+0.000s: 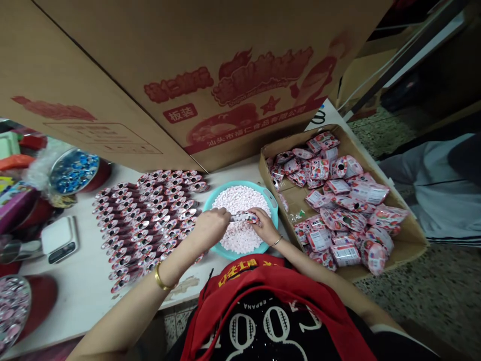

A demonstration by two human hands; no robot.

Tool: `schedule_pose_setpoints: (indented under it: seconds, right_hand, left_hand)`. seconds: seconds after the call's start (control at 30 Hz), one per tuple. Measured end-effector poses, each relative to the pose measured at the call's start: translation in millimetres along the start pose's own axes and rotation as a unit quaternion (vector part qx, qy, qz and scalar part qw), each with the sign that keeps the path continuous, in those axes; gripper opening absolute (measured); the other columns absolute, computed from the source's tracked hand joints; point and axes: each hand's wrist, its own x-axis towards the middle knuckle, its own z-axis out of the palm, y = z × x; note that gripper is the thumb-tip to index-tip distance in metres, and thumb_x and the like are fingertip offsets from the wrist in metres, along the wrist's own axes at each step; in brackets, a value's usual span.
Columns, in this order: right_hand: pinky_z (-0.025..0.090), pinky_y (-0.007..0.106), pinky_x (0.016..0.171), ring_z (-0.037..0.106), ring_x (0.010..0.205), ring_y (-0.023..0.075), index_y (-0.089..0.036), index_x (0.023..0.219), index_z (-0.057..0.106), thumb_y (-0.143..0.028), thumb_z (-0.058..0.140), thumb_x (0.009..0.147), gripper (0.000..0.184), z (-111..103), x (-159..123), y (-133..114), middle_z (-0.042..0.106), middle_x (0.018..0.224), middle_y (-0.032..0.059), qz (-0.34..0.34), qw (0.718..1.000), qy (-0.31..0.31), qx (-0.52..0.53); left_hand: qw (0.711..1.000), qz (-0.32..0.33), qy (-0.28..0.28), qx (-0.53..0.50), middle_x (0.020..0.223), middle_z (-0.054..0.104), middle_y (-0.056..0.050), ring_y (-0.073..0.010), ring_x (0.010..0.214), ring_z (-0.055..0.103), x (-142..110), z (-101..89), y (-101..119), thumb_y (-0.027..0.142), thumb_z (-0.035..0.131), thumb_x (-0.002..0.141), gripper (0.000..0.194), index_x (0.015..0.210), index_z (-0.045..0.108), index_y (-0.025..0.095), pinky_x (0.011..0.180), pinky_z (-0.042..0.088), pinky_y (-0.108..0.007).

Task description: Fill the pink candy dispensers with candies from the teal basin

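Over a teal bowl (271,199) full of small white and pink candies (240,198), both my hands hold one small pink-printed tube (244,217). My left hand (211,225) is closed on its left end, with a gold bangle on that wrist. My right hand (265,225) pinches its right end and wears a thin bracelet. Just left of the bowl, several rows of the same tubes (150,220) lie side by side on the white table (82,286).
A cardboard tray (406,235) at the right holds several pink printed packets. A large printed carton (210,75) stands behind the bowl. At the left are a small white scale (58,238), a bowl of blue pieces (73,170) and a bowl of pink caps (13,306).
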Motion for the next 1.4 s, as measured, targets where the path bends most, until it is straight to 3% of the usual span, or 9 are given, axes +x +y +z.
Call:
schedule_pose_setpoints:
  seconds: [0.23,0.47,0.63,0.8,0.9,1.0,1.1,1.2,1.4]
  right_hand:
    - [0.043,0.042,0.101,0.056,0.112,0.0236,-0.022,0.113,0.058,-0.012,0.056,0.075,0.039,-4.4,-3.1,6.2,0.061,0.114,0.0091,0.007,1.0,0.016,0.024]
    - [0.051,0.037,0.09,0.062,0.101,0.0216,-0.023,0.111,0.061,-0.03,0.063,0.081,0.031,12.1,4.2,-7.7,0.066,0.107,0.0061,0.043,0.991,-0.028,0.128]
    - [0.044,0.041,0.103,0.055,0.117,0.023,-0.024,0.129,0.051,-0.033,0.062,0.084,0.047,15.9,25.2,-33.2,0.06,0.122,0.0086,0.003,0.997,-0.019,0.08]
    - [0.04,0.043,0.104,0.051,0.118,0.0241,-0.024,0.12,0.056,-0.034,0.055,0.088,0.034,-53.2,60.7,-18.3,0.056,0.122,0.01,-0.036,0.985,0.136,-0.1]
    - [0.042,0.046,0.097,0.053,0.107,0.0264,-0.021,0.11,0.059,-0.035,0.051,0.088,0.028,-116.9,70.4,15.1,0.059,0.109,0.0112,0.043,0.945,0.247,-0.21]
    - [0.038,0.05,0.096,0.049,0.108,0.0316,-0.016,0.116,0.055,-0.039,0.052,0.085,0.039,-168.5,69.1,48.6,0.057,0.113,0.0169,0.155,0.885,0.275,-0.341]
    - [0.036,0.052,0.096,0.044,0.114,0.0354,-0.011,0.129,0.044,-0.049,0.052,0.084,0.059,-198.0,72.0,67.1,0.049,0.126,0.0225,0.211,0.823,0.296,-0.436]
    - [0.034,0.052,0.094,0.041,0.116,0.0369,-0.012,0.135,0.039,-0.052,0.052,0.083,0.067,-210.3,87.9,73.2,0.045,0.13,0.024,0.213,0.801,0.258,-0.497]
    - [0.035,0.052,0.091,0.044,0.114,0.0394,-0.011,0.136,0.037,-0.05,0.07,0.071,0.083,-210.7,115.0,84.7,0.045,0.123,0.0253,0.317,0.787,0.189,-0.494]
  left_hand:
    - [0.997,-0.037,0.064,-0.007,0.082,0.062,-0.009,-0.0204,0.076,0.06,-9.6,-15.4,0.6,0.02,0.047,0.09,0.017,0.087,0.063,0.016,0.063,0.044,-0.031]
    - [0.956,0.022,0.137,-0.26,0.115,0.058,-0.009,-0.0201,0.098,0.059,0.1,35.9,-12.5,0.041,0.061,0.083,0.046,0.123,0.05,0.02,0.08,0.05,-0.032]
    - [0.948,0.043,0.163,-0.271,0.103,0.061,-0.007,-0.0193,0.095,0.06,16.1,49.0,-31.2,0.035,0.054,0.089,0.029,0.115,0.054,0.022,0.081,0.049,-0.031]
    - [0.913,-0.12,0.31,-0.234,0.102,0.061,-0.008,-0.0225,0.095,0.058,29.7,55.1,-102.8,0.042,0.058,0.084,0.035,0.11,0.057,0.019,0.083,0.048,-0.035]
    - [0.907,-0.226,0.292,-0.201,0.101,0.06,-0.009,-0.0236,0.092,0.057,39.0,78.1,-144.9,0.046,0.056,0.082,0.038,0.107,0.059,0.017,0.081,0.047,-0.034]
    - [0.918,-0.275,0.225,-0.176,0.109,0.059,-0.011,-0.0253,0.096,0.058,46.3,107.8,-170.5,0.046,0.054,0.081,0.042,0.11,0.06,0.016,0.08,0.047,-0.033]
    - [0.927,-0.3,0.161,-0.158,0.117,0.055,-0.014,-0.0269,0.095,0.059,53.0,131.5,-178.6,0.046,0.052,0.082,0.048,0.119,0.057,0.016,0.076,0.047,-0.034]
    - [0.923,-0.328,0.134,-0.147,0.121,0.052,-0.018,-0.0291,0.094,0.06,55.8,139.5,-172.5,0.047,0.053,0.082,0.057,0.129,0.051,0.015,0.073,0.047,-0.036]
    - [0.915,-0.303,0.201,-0.175,0.111,0.06,-0.012,-0.0242,0.102,0.058,24.3,111.2,-140.0,0.044,0.039,0.092,0.044,0.121,0.055,0.015,0.085,0.046,-0.032]
